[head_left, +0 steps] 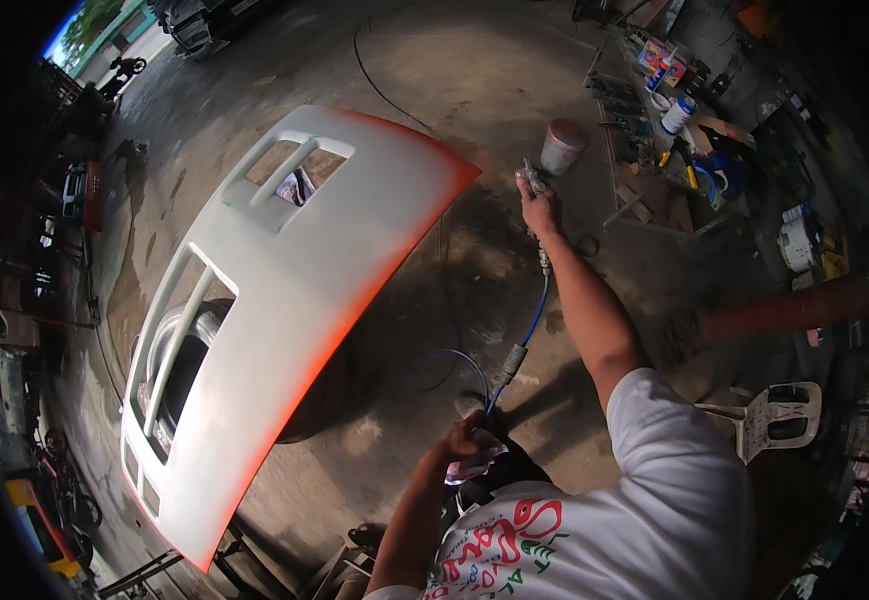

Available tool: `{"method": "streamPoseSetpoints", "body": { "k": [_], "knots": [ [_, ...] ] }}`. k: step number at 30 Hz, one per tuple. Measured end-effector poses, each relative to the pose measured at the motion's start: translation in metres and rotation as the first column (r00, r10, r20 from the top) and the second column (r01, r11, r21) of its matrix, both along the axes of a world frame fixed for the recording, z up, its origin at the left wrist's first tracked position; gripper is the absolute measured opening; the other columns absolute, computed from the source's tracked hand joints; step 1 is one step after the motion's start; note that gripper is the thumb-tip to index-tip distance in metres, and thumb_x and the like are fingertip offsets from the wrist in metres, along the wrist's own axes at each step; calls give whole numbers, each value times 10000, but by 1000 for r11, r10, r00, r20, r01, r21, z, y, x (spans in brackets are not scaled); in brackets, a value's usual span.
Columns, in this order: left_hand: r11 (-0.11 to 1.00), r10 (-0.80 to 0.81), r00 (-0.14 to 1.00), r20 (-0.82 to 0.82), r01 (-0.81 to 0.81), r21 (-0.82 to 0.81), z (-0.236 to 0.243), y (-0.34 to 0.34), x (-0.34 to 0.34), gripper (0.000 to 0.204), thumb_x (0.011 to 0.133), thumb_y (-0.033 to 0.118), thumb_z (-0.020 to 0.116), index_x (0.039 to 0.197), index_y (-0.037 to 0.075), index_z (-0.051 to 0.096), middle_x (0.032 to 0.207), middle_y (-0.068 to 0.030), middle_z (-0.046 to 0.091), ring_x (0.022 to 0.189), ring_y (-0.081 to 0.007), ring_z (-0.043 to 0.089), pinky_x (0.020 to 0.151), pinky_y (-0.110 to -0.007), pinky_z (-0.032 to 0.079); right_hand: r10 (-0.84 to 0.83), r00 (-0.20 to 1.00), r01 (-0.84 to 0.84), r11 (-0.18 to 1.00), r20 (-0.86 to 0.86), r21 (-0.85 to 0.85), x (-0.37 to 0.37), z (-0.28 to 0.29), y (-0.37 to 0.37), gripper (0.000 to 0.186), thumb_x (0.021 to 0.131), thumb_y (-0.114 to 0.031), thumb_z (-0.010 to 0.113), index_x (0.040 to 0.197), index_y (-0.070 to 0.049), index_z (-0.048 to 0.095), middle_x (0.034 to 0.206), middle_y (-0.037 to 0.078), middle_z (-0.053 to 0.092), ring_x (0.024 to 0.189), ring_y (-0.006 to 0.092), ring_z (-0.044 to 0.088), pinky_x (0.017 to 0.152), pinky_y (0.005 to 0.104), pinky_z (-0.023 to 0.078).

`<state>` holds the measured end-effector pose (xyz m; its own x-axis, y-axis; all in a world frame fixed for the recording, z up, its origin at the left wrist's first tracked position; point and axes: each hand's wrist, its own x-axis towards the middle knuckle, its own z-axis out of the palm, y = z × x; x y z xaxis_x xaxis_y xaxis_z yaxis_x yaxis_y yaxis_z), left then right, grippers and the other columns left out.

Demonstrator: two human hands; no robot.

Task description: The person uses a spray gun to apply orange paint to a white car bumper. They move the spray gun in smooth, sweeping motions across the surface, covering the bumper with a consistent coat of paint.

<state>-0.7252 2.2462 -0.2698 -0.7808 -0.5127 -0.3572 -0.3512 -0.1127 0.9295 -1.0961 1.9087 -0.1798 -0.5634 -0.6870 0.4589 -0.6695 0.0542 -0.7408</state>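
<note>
Head view: right hand (537,205) grips a spray gun (555,155) beside the white panel (295,300); left hand (467,440) clutches a cloth (475,465).

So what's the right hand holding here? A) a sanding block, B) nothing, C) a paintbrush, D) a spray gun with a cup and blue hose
D: the right hand grips a spray gun with a cup on it, and a blue hose runs down from its handle.

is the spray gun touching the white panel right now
No, the spray gun in the right hand is held clear of the white panel, over bare floor.
</note>
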Motion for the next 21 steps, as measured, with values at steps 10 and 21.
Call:
{"method": "streamPoseSetpoints", "body": {
  "k": [10, 21],
  "knots": [
    [954, 0, 996, 91, 28, -299, 8, 51, 59, 290, 955, 188, 651, 1212, 89, 742, 1203, -177, 729, 989, -341, 743, 886, -432, 593, 377, 867, -436, 890, 325, 130, 108, 19, 64, 336, 1051, -378, 637, 1187, -95, 756, 1086, 133, 779, 1056, 287, 740, 898, 392, 544],
    [919, 358, 888, 288, -390, 61, 20, 224, 228, 345, 1012, 301, 593, 1174, 54, 772, 1117, -171, 786, 1062, -288, 748, 978, -371, 546, 639, 742, -645, 763, 204, -44, 303, 58, 242, 241, 1070, -198, 617, 1237, -68, 732, 1220, 79, 753, 1172, 211, 692, 999, 359, 522]
  ]
}}
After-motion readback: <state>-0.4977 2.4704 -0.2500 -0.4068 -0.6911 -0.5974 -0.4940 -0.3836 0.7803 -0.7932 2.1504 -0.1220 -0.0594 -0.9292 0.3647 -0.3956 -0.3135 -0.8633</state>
